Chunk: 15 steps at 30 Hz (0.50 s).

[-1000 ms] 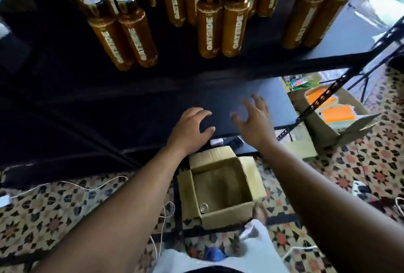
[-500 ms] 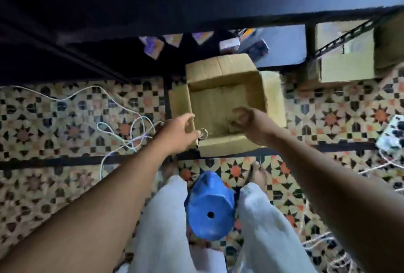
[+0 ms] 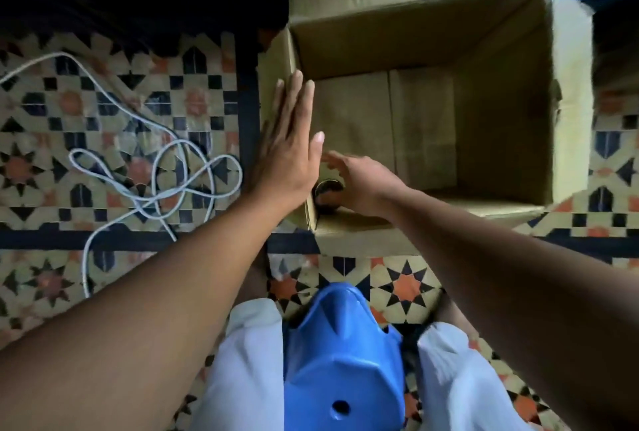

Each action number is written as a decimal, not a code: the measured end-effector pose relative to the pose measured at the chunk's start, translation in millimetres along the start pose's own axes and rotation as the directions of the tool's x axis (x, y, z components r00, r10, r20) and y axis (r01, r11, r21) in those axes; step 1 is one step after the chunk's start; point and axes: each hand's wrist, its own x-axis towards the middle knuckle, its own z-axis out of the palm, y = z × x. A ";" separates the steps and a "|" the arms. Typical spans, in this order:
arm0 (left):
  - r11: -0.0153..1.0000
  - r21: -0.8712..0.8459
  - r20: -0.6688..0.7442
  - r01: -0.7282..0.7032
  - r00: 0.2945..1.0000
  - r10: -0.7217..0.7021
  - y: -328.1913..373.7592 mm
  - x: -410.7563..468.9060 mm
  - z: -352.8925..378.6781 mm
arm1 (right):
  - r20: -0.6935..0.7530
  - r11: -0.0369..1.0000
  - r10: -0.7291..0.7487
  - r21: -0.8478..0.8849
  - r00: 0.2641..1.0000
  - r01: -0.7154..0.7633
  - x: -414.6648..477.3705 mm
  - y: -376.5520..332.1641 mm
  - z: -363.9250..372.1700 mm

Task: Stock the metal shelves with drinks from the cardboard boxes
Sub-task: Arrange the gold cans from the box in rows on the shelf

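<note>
The cardboard box (image 3: 432,33) is sitting open on the tiled floor (image 3: 138,102), and the only bottle (image 3: 325,190) showing in it is standing upright in the near left corner. It is tucked against both walls and is being seen cap-on, so its long axis is running straight up toward the camera. The right hand (image 3: 363,183) is the nearer one: it is reaching in over the near wall, with the cap lying just to the left of its palm. Its fingers (image 3: 333,159) are arching over the far side of the cap, loosely bent; motion blur is making it impossible to tell whether they are closing on the bottle or only hovering at it. The left hand (image 3: 287,157) is lying flat along the box's left wall, just beside the bottle but with cardboard between them. Its fingers (image 3: 294,95) are straight and pressed together, apparently bracing the box rather than grasping. Since the corner is hemming the bottle in on two sides, the coming pull is probably going to be straight upward along that axis. A white cable (image 3: 155,168) is looping on the floor to the left, and a blue stool (image 3: 342,354) is showing between the person's knees.
</note>
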 end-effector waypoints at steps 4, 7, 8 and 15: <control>0.997 -0.057 -0.066 -0.052 0.997 0.048 -8.0 1.5 11.2 | -0.053 0.999 0.028 0.032 0.998 -0.027 10.7 24.9 -0.6; 0.996 -0.065 -0.086 -0.068 0.994 0.062 -10.9 1.3 13.8 | -0.190 0.991 0.041 0.130 0.981 -0.016 11.3 48.6 -10.0; 0.995 -0.070 -0.088 -0.068 0.994 0.062 -11.4 1.3 14.4 | -0.252 0.989 0.045 0.146 0.967 -0.008 11.9 57.2 -13.7; 0.992 -0.100 -0.103 -0.071 0.993 0.061 -12.3 2.1 17.8 | -0.286 0.998 0.043 0.059 0.957 -0.028 17.1 82.2 -21.4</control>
